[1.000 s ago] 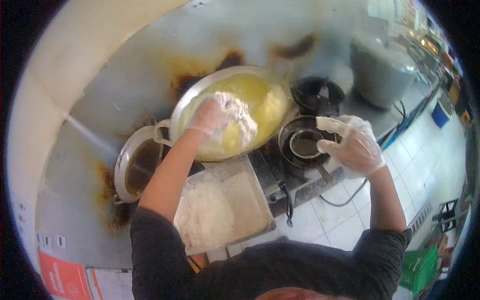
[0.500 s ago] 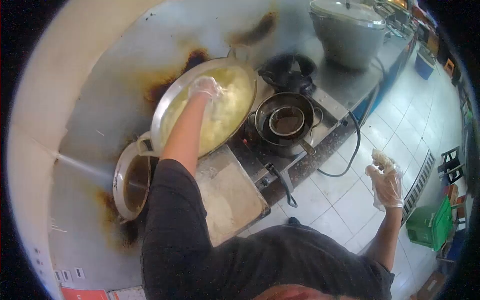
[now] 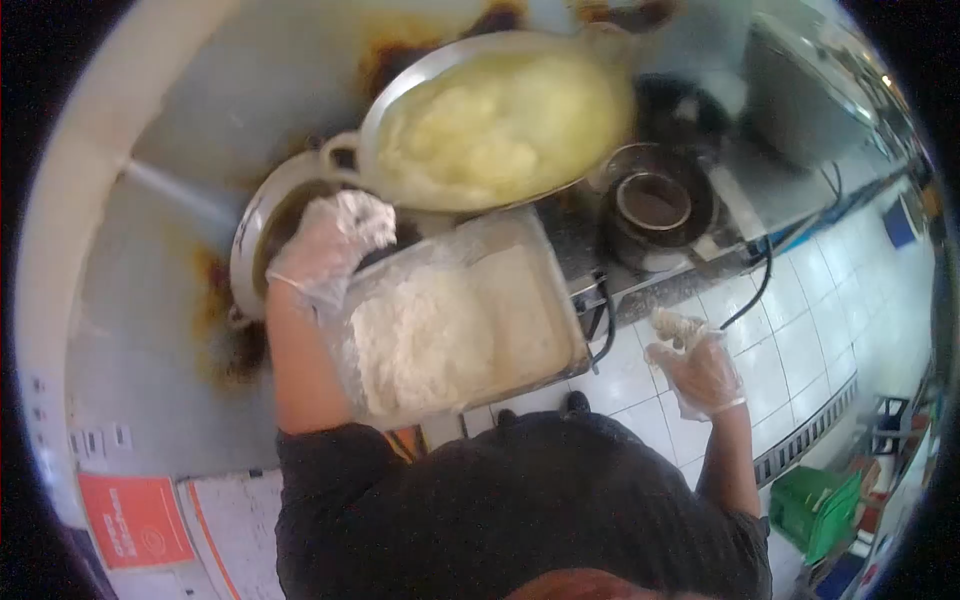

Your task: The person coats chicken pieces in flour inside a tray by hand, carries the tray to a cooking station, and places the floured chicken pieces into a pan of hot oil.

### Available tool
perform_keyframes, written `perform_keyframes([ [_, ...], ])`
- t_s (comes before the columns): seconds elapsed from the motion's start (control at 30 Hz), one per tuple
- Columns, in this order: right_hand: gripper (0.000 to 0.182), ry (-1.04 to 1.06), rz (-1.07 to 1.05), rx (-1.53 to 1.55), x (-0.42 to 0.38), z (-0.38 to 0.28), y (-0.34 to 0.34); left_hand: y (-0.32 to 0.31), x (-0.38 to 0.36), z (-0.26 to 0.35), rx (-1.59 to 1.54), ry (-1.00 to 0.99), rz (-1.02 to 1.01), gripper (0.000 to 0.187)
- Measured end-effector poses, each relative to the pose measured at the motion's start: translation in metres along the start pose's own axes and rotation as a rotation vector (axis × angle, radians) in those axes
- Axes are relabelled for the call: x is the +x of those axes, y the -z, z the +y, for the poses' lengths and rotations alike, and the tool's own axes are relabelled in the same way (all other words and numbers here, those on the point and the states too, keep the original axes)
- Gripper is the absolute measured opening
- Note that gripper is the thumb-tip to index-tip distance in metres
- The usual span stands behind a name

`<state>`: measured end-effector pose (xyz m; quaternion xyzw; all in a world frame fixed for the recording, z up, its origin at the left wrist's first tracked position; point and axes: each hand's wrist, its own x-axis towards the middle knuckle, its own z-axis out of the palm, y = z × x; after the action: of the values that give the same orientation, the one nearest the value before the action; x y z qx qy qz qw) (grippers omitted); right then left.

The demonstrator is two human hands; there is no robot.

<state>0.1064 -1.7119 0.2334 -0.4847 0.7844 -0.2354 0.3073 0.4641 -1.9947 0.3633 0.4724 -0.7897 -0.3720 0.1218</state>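
Note:
My left hand (image 3: 335,245), in a clear glove with white-coated fingers, is over the smaller pan (image 3: 248,235) at the left, beside the upper-left corner of a metal tray (image 3: 560,290). Motion blur hides how its fingers are set and whether they hold anything. White flour (image 3: 420,335) is heaped in the tray's left part. Beyond the tray stands a large oval-looking pan (image 3: 375,135) of yellowish oil with pale pieces (image 3: 480,140) in it. My right hand (image 3: 700,370), also gloved, hovers over the floor side with batter-caked, bent fingers apart from the thumb; nothing shows between them.
A dark pot (image 3: 610,235) with a round strainer-like piece (image 3: 653,201) inside stands on the stove. A large lidded pot (image 3: 800,100) is at the upper right. A black hose (image 3: 765,290) hangs by the counter edge. A green bin (image 3: 815,510) stands on the tiled floor.
My left hand has left the large pan and moved down-left towards the tray. The view has shifted, showing more of the tray and flour. My right hand still hangs out to the side.

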Motion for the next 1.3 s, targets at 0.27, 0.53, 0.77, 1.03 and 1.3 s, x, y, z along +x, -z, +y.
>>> perform_keyframes([
  [0.27, 0.046, 0.415, -0.474, -0.231, 0.046, -0.155, -0.114, -0.095, -0.107, -0.333, 0.077, 0.5, -0.162, 0.055],
  [0.53, 0.071, 0.263, -0.847, -0.247, 0.17, -0.145, -0.342, -0.116, -0.098, -0.362, -0.046, 0.756, -0.187, 0.057],
  [0.77, 0.055, 0.138, -0.62, -0.44, 0.153, -0.194, -0.41, -0.114, -0.075, -0.343, 0.086, 0.758, -0.341, 0.057],
  [1.03, 0.055, 0.118, -0.883, 0.359, 0.19, -0.147, -0.377, -0.108, -0.078, -0.368, 0.229, 0.434, -0.141, 0.07],
  [1.3, 0.077, 0.216, -0.578, -0.351, 0.147, -0.24, -0.315, -0.138, -0.05, -0.299, 0.431, 0.022, -0.136, 0.056],
])
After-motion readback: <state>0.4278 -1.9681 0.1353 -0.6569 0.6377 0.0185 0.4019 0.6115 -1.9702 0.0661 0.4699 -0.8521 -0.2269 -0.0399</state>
